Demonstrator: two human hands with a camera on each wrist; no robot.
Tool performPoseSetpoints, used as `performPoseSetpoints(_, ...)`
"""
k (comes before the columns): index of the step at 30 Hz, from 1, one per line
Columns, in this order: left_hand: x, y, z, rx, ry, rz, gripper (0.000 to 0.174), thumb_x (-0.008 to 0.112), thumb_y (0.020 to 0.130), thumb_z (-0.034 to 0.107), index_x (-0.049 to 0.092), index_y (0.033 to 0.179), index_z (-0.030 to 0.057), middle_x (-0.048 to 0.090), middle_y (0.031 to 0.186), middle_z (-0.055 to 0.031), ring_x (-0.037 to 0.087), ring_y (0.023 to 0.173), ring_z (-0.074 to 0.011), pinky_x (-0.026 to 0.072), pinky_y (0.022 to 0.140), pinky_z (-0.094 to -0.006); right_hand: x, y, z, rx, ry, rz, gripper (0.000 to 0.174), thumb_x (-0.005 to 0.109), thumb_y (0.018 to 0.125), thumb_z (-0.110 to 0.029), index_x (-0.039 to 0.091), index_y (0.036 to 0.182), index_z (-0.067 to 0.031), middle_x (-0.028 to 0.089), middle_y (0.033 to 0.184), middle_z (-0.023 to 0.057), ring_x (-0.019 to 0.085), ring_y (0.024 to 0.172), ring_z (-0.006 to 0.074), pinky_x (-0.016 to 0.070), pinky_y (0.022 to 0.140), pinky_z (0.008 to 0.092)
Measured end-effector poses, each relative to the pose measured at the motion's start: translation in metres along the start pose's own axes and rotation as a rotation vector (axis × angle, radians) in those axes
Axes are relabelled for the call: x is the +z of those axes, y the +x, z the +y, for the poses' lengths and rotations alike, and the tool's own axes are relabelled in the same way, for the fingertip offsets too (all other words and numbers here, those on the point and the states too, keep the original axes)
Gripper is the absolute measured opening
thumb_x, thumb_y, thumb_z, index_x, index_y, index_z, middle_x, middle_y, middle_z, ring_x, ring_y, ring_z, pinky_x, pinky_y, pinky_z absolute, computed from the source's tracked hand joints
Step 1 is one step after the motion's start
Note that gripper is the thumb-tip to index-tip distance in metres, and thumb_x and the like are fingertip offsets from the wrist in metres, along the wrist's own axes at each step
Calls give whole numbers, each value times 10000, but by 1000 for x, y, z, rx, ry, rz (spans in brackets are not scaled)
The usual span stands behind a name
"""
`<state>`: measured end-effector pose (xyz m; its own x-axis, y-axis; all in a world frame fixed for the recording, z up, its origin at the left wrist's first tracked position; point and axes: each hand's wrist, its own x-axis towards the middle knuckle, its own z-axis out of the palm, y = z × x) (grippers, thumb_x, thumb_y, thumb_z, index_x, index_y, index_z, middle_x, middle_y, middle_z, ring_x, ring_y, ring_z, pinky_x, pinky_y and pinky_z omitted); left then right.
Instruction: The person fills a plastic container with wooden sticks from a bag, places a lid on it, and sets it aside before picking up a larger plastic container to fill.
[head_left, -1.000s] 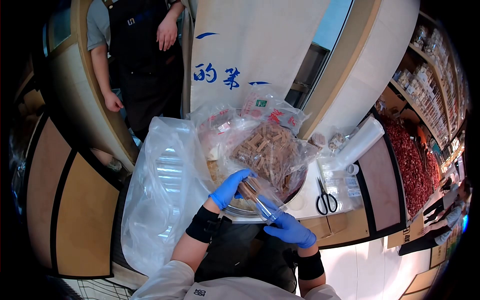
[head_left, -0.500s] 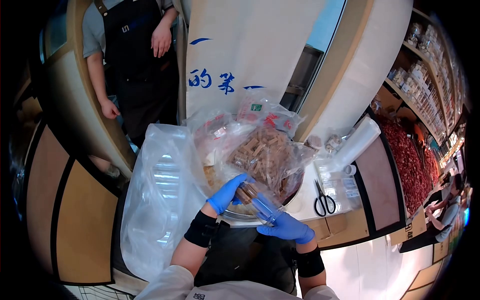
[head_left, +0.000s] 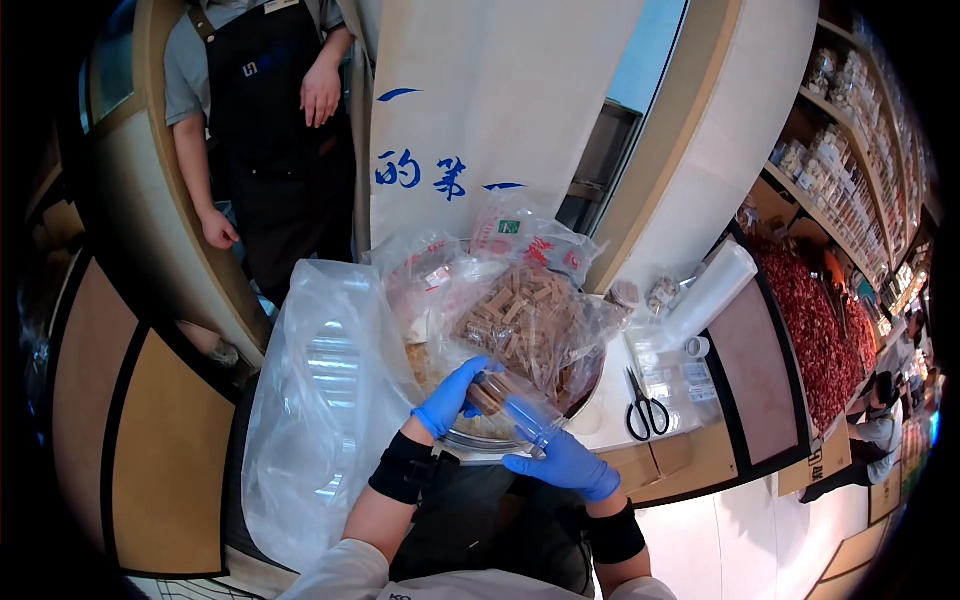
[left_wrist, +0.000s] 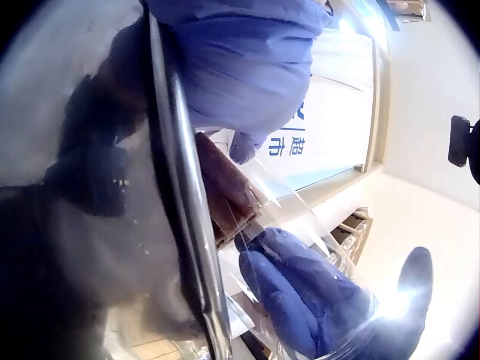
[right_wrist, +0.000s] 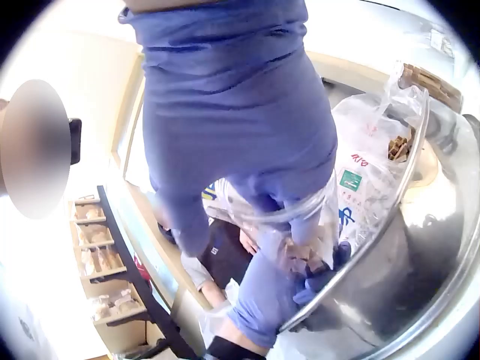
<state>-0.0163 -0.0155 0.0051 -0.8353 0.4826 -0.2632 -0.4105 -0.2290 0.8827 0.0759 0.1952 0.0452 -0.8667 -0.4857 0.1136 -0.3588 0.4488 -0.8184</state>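
My blue-gloved left hand (head_left: 450,398) is curled round the far end of a clear plastic jar (head_left: 546,432) that holds brown strips (head_left: 490,394). My right hand (head_left: 568,466), also in a blue glove, has its fingers reaching straight into the jar's mouth. In the left wrist view, the right fingers (left_wrist: 300,289) show through the clear wall, their tips right at the ends of the strips (left_wrist: 229,187). The right thumb (right_wrist: 187,229) stays outside, apart from the jar. Beneath both hands is a wide metal basin (head_left: 470,440), where a plastic bag holds a heap of brown strips (head_left: 525,315).
A large clear bag (head_left: 320,430) with ridged contents lies left of the basin. On the right are black-handled scissors (head_left: 647,410), a roll of clear plastic (head_left: 712,290) and a small white cap (head_left: 697,347). Across the counter stands a person in a dark apron (head_left: 280,130).
My right fingers have slid further into the jar since a second ago. The left hand keeps its grip on the jar. The head view has shifted slightly.
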Motion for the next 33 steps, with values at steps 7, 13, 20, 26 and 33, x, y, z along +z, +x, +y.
performPoseSetpoints(7, 8, -4, 3, 42, -37, 80, 515, 410, 957, 503, 612, 1209, 103, 654, 956, -69, 616, 759, -149, 476, 642, -255, -12, 0, -3, -3, 75, -21, 683, 704, 879, -280, 398, 1435, -30, 417, 1456, 182, 386, 1350, 272, 317, 1107, 371)
performPoseSetpoints(13, -6, 8, -6, 222, -279, 242, 490, 453, 916, 536, 619, 1107, 116, 621, 862, -31, 553, 627, -106, 353, 481, -226, -21, -3, 8, 1, 411, 541, 236, 525, 984, -141, 668, 1052, 34, 694, 1015, 107, 628, 927, 134, 477, 889, 282)
performPoseSetpoints(20, -8, 3, 9, 83, -613, 173, 587, 461, 902, 586, 615, 1120, 63, 615, 759, -56, 548, 569, -141, 437, 471, -229, -40, 31, 99, 99, -165, 849, 247, 544, 965, -188, 663, 951, 29, 697, 897, 170, 665, 785, 251, 512, 721, 370)
performPoseSetpoints(26, -19, 17, 4, -56, -792, 147, 596, 491, 865, 615, 625, 1027, 56, 534, 651, -28, 485, 508, -143, 380, 429, -242, -52, 85, 138, 193, -709, 390, 264, 492, 943, -177, 621, 1066, 18, 657, 1042, 207, 620, 964, 387, 483, 841, 459)
performPoseSetpoints(33, -45, 24, -19, 63, -848, 31, 704, 473, 858, 636, 644, 1115, 3, 539, 664, -65, 449, 488, -206, 285, 419, -276, -44, 96, 137, 380, -844, 237, 578, 367, 969, -472, 578, 1194, 17, 595, 1188, 282, 581, 1113, 395, 442, 974, 447)
